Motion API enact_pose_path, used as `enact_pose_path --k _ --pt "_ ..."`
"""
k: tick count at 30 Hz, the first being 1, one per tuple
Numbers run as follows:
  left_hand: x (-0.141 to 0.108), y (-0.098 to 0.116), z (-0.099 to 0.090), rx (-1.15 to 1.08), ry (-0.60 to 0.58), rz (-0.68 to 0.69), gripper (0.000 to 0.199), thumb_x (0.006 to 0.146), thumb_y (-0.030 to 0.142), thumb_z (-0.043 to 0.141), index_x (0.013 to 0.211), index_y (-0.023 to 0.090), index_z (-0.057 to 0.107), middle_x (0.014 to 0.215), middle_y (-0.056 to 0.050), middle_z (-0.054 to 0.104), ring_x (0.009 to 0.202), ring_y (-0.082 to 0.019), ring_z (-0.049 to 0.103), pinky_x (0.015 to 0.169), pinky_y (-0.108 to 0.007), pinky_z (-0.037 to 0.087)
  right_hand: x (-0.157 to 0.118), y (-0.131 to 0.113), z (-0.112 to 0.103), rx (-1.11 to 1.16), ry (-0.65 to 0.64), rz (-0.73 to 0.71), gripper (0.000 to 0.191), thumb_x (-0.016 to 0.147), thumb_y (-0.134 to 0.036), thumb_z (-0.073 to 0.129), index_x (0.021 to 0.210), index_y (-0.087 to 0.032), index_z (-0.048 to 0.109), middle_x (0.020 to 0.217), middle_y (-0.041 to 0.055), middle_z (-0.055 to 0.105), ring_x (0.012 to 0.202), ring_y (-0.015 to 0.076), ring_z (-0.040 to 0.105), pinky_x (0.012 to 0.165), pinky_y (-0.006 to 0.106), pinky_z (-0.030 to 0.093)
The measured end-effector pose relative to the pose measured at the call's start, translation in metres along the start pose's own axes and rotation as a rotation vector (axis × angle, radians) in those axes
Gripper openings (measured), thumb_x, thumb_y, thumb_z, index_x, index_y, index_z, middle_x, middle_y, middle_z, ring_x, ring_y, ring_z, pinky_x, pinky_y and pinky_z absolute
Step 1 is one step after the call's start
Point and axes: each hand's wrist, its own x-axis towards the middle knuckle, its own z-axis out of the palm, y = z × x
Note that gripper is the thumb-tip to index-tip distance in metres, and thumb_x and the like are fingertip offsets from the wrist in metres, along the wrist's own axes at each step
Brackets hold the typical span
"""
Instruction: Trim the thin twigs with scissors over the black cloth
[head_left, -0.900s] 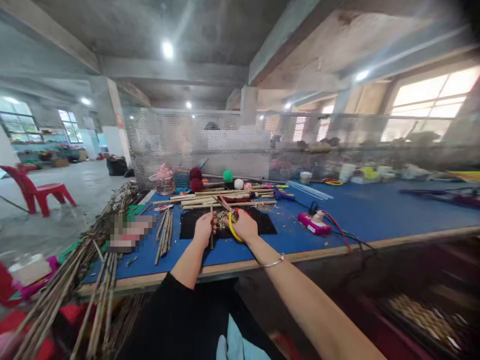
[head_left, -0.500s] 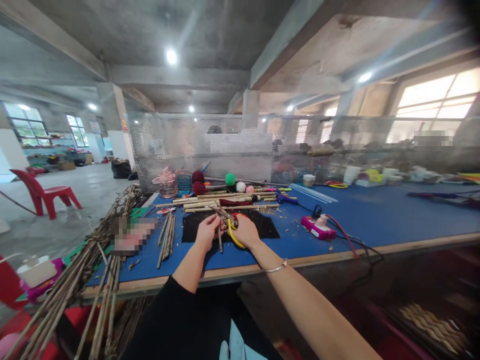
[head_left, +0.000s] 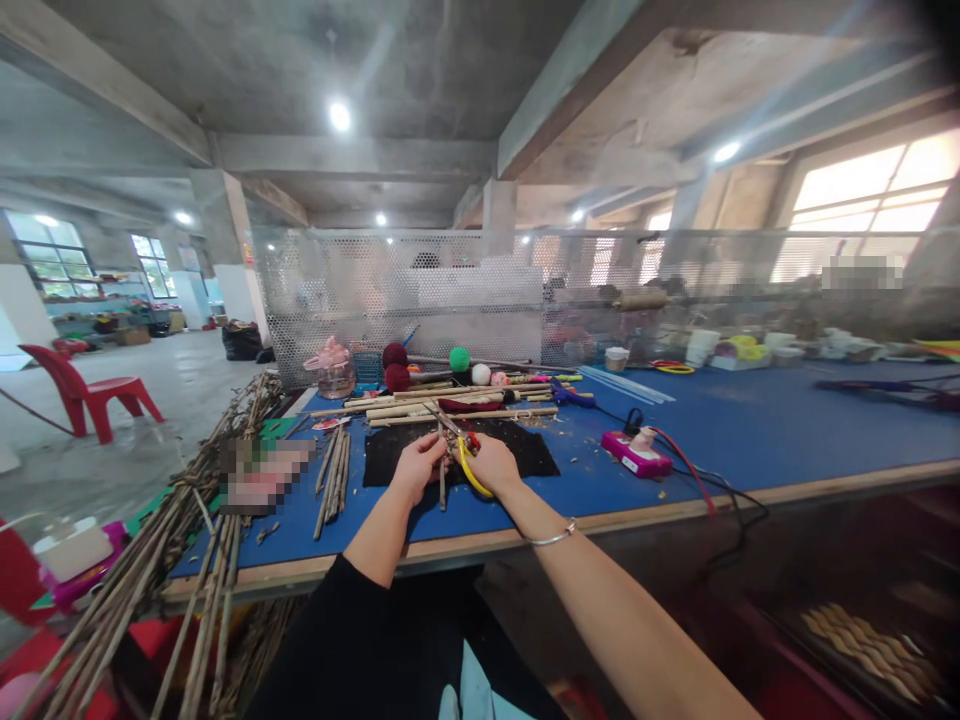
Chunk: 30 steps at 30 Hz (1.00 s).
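Both hands are at work over a black cloth (head_left: 534, 452) on the blue table (head_left: 735, 425). The left hand (head_left: 417, 468) grips a thin stick (head_left: 442, 492) between thumb and fingers; the stick's near end shows below the fingers. The right hand (head_left: 491, 465) is closed around the handles of a pair of yellow-handled scissors (head_left: 469, 477), whose blades point to the far left, close by the stick's far part. Whether the blades touch the stick cannot be made out at this distance.

Short cut sticks (head_left: 332, 487) lie on the table just left of the cloth. Longer pale sticks (head_left: 405, 410) lie along its far side. A bundle of branches (head_left: 142, 560) extends past the table's near left edge, and a pink power strip (head_left: 636, 458) sits to the right.

In this inspector's judgement, the step in hand is trimming or scraping the stick with the scissors. A further stroke would call for a firm left grip, the stick turned to present the surface, and the left fingertips kept clear of the blades.
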Motion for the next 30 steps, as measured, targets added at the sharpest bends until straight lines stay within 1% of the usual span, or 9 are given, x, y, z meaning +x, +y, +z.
enact_pose_path --k 5,8,11,13,17,19,25,30 --pt "0.0022 -0.001 -0.0005 0.016 0.017 -0.004 0.044 0.062 0.028 0.072 0.103 0.014 0.063 0.07 -0.004 0.063 0.049 -0.006 0.053 0.05 -0.02 0.044 0.0022 0.0002 0.0002 -0.078 -0.001 0.023 0.038 0.075 -0.053 0.049 0.089 -0.021 0.065 0.086 0.0081 0.068 0.081 0.0203 0.062 0.062 0.024 0.038" --pt "0.0033 -0.0014 -0.0008 0.017 0.019 0.005 0.041 0.062 0.029 0.072 0.099 0.013 0.064 0.067 -0.002 0.062 0.048 -0.006 0.052 0.049 -0.02 0.044 0.0022 -0.0005 -0.0015 -0.098 -0.009 0.039 0.037 0.075 -0.053 0.049 0.086 -0.022 0.066 0.085 0.0079 0.068 0.081 0.0208 0.062 0.061 0.024 0.038" --pt "0.0041 -0.0012 -0.0005 -0.002 0.025 0.021 0.039 0.063 0.03 0.072 0.097 0.013 0.064 0.065 -0.001 0.06 0.048 -0.006 0.052 0.049 -0.019 0.044 0.0006 -0.0022 -0.0037 -0.109 -0.011 0.053 0.041 0.073 -0.057 0.05 0.086 -0.022 0.066 0.085 0.0075 0.068 0.081 0.021 0.062 0.062 0.024 0.039" --pt "0.0041 -0.0005 0.0 -0.023 0.035 0.037 0.04 0.064 0.029 0.071 0.099 0.013 0.062 0.066 -0.001 0.06 0.048 -0.006 0.053 0.049 -0.019 0.044 -0.001 -0.0036 -0.0049 -0.112 -0.01 0.042 0.044 0.07 -0.06 0.051 0.088 -0.022 0.065 0.085 0.0067 0.068 0.082 0.0212 0.062 0.062 0.024 0.039" --pt "0.0028 0.0016 0.0008 -0.04 0.066 0.043 0.044 0.063 0.027 0.072 0.104 0.014 0.06 0.069 -0.001 0.062 0.05 -0.006 0.054 0.051 -0.019 0.046 -0.0031 -0.0049 -0.0056 -0.079 -0.034 -0.016 0.05 0.066 -0.062 0.054 0.1 -0.025 0.06 0.091 0.004 0.067 0.086 0.0213 0.061 0.066 0.025 0.04" --pt "0.0019 0.0022 0.0007 -0.045 0.077 0.045 0.045 0.062 0.026 0.073 0.104 0.014 0.06 0.07 -0.001 0.062 0.051 -0.007 0.054 0.051 -0.02 0.046 -0.003 -0.0043 -0.005 -0.047 -0.05 -0.033 0.052 0.066 -0.061 0.056 0.104 -0.026 0.058 0.094 0.0036 0.066 0.087 0.021 0.061 0.068 0.026 0.041" --pt "0.0016 0.0005 0.0001 -0.043 0.043 0.061 0.053 0.056 0.027 0.077 0.105 0.015 0.062 0.079 -0.005 0.065 0.054 -0.008 0.057 0.053 -0.022 0.047 0.0011 -0.0007 -0.0018 0.041 -0.054 -0.08 0.05 0.065 -0.053 0.061 0.103 -0.021 0.056 0.1 0.0054 0.063 0.09 0.0201 0.059 0.074 0.026 0.041" --pt "0.0016 -0.0007 0.0022 -0.021 0.044 0.085 0.058 0.052 0.028 0.079 0.107 0.014 0.062 0.086 -0.008 0.067 0.057 -0.01 0.058 0.051 -0.021 0.046 0.0037 -0.002 -0.0031 0.065 -0.086 -0.116 0.046 0.067 -0.047 0.061 0.104 -0.019 0.055 0.101 0.0067 0.062 0.092 0.0197 0.058 0.076 0.027 0.04"
